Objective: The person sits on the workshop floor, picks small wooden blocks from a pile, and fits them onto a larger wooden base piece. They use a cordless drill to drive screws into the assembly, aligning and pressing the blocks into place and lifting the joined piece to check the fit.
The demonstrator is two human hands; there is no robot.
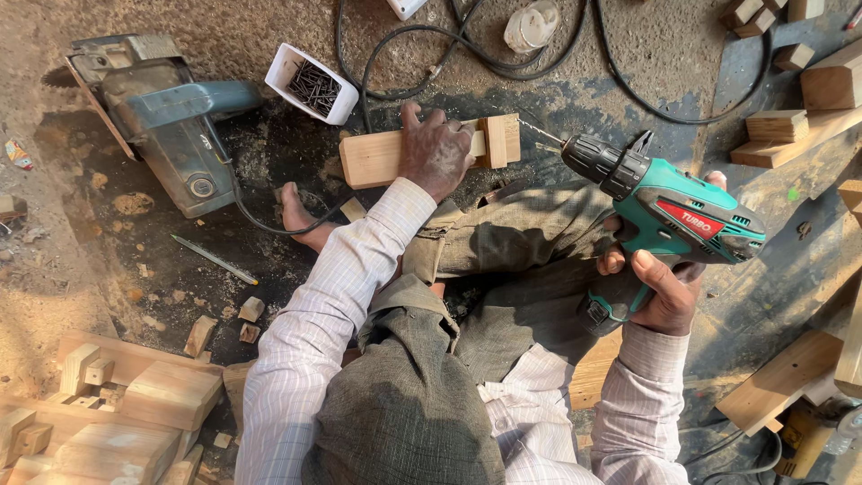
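Note:
My left hand [436, 150] presses down on a pale wooden block [370, 158] lying on the ground, with a smaller wood piece [499, 139] set against its right end. My right hand [660, 289] grips the handle of a teal and black cordless drill [664, 205]. The drill's bit [540, 134] points left at the small piece on the block's right end. I sit on the ground, one bare foot [297, 216] beside the block.
A white tub of dark screws [312, 85] stands behind the block. A grey-blue power saw [166, 121] lies at the left, black cables [467, 49] run across the top, a pencil [214, 260] lies on the ground, and wood offcuts [117, 404] pile at lower left and right.

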